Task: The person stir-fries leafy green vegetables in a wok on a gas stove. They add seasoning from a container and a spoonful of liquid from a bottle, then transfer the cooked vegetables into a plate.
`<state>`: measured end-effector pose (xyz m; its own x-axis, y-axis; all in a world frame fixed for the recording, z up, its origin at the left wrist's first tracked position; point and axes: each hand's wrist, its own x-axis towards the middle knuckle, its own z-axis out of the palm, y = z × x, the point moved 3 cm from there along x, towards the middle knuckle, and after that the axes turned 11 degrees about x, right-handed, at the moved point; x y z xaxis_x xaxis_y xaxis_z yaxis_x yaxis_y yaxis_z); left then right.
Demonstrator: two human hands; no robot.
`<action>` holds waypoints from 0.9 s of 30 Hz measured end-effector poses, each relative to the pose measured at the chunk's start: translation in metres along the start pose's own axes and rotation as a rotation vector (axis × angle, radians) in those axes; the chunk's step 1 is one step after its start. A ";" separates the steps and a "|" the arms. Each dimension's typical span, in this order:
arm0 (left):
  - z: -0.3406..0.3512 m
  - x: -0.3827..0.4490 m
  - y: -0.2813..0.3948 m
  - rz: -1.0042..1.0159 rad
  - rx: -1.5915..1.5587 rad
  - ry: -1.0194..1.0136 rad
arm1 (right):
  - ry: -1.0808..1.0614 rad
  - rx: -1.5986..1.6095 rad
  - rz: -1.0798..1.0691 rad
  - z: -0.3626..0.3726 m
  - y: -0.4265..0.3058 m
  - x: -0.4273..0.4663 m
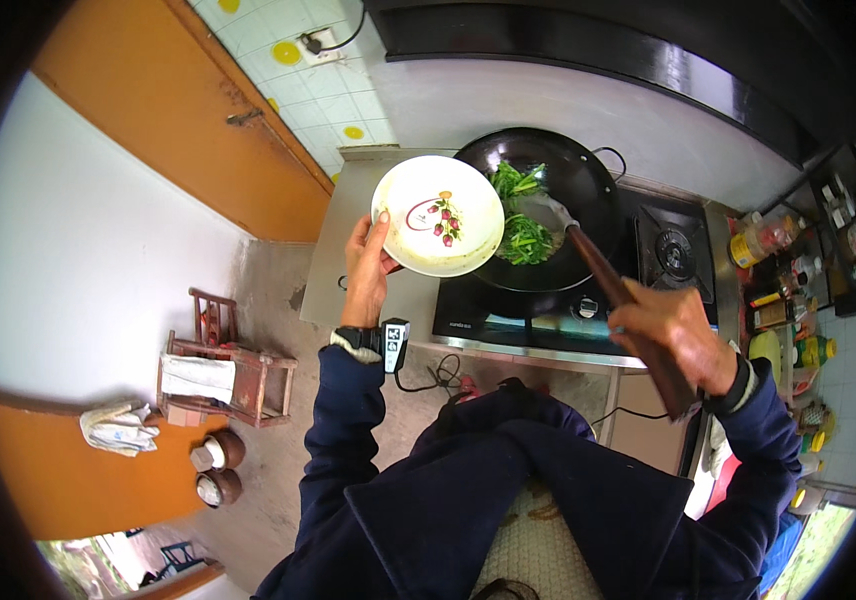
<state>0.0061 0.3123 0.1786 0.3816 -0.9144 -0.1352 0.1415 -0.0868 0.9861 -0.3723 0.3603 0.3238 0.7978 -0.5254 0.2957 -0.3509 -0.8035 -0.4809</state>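
My left hand (370, 262) grips the left rim of a white bowl (428, 217) with a red flower print, its inside facing the camera and marked by a few small residues. The bowl overlaps the left edge of a large black wok (585, 180) on the stove. My right hand (672, 326) is closed around the dark wooden handle of a metal spatula (600, 259). The spatula's blade lies in the wok against chopped leafy greens (525, 244). More greens sit farther back in the wok, and part of the wok is hidden behind the bowl.
A second gas burner (673, 253) is right of the wok, beside a shelf crowded with bottles (762, 244). A black range hood (585, 45) hangs above. The stove's control knob (587, 307) faces me. On the left, a wooden chair (263, 382) and brown jars (225, 487) stand on the floor.
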 end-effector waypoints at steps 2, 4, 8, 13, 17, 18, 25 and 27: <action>-0.014 -0.013 -0.006 0.041 -0.161 -0.006 | -0.166 -0.032 -0.078 0.014 -0.008 0.006; -0.031 -0.028 -0.012 0.077 -0.248 0.027 | -0.303 -0.050 -0.054 0.033 -0.002 0.013; -0.072 -0.061 -0.020 0.082 -0.318 0.117 | -0.249 -0.121 -0.023 0.054 0.022 0.028; -0.110 -0.098 -0.034 0.037 -0.328 0.290 | -0.222 -0.236 -0.056 0.059 0.024 0.042; -0.113 -0.108 -0.044 0.056 -0.383 0.297 | -0.374 -0.353 0.030 0.084 0.019 0.045; -0.112 -0.109 -0.046 0.032 -0.398 0.311 | -0.425 -0.328 -0.067 0.093 0.014 0.041; -0.100 -0.109 -0.053 -0.048 -0.407 0.275 | -0.312 -0.277 0.079 0.103 0.021 0.029; -0.097 -0.107 -0.053 -0.071 -0.409 0.284 | -0.530 -0.347 0.077 0.108 0.015 0.025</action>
<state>0.0461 0.4534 0.1311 0.5836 -0.7631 -0.2776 0.5007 0.0690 0.8629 -0.3048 0.3652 0.2346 0.8670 -0.4468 -0.2205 -0.4844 -0.8596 -0.1626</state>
